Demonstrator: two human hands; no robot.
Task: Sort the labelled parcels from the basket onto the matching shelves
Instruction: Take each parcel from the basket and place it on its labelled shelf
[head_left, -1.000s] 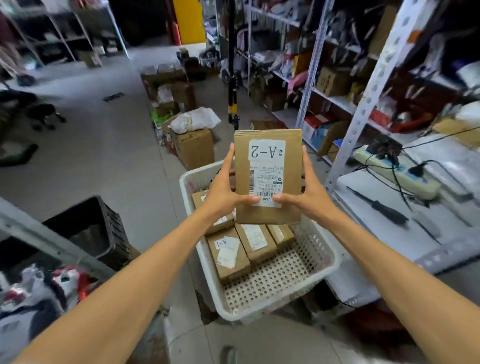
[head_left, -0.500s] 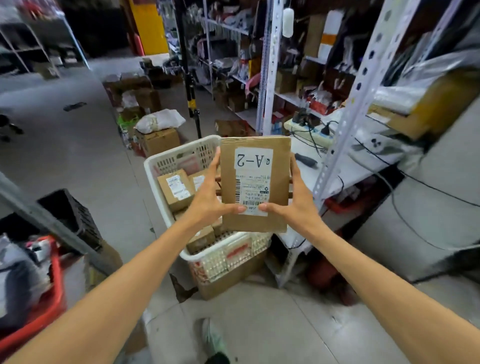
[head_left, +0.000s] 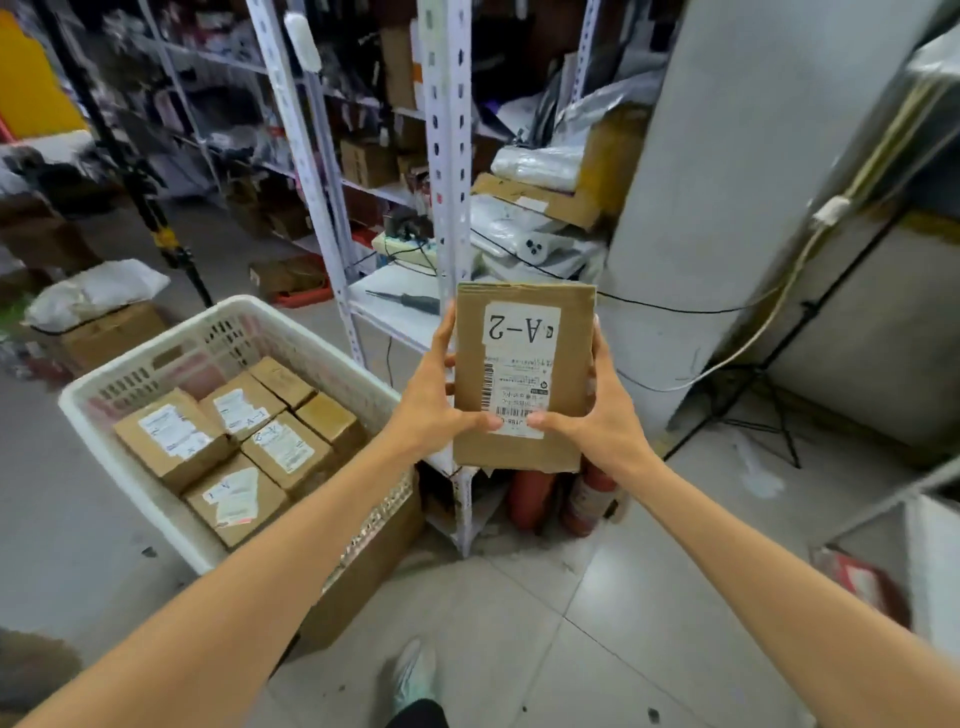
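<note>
Here, two bare hands hold a flat brown cardboard parcel (head_left: 522, 374) upright at arm's length. The left hand (head_left: 434, 410) grips its left edge with the thumb laid across the front. The right hand (head_left: 597, 421) grips the right edge, thumb tip on the printed shipping label. A white sticker near the parcel's top reads "A-2", upside down.

Directly beyond the hands rises a white perforated shelf upright (head_left: 447, 156), standing between the parcel and the crowded shelves behind it. Beyond the left hand, a low shelf board carries a black-handled screwdriver (head_left: 410, 300) and, further back, a power strip (head_left: 405, 249) with plugs in it. Below the hands, two red fire extinguishers (head_left: 530, 499) stand on the floor, partly hidden by the parcel.

Left of the left hand and lower down, a white plastic basket (head_left: 156, 364) rests on a cardboard box (head_left: 363, 587) and holds several brown labelled parcels (head_left: 171, 436) lying flat. Right of the right hand stands a grey pillar (head_left: 727, 208), with black tripod legs (head_left: 753, 395) at its foot. Beneath the forearms, a shoe (head_left: 413, 675) rests on grey floor tiles.
</note>
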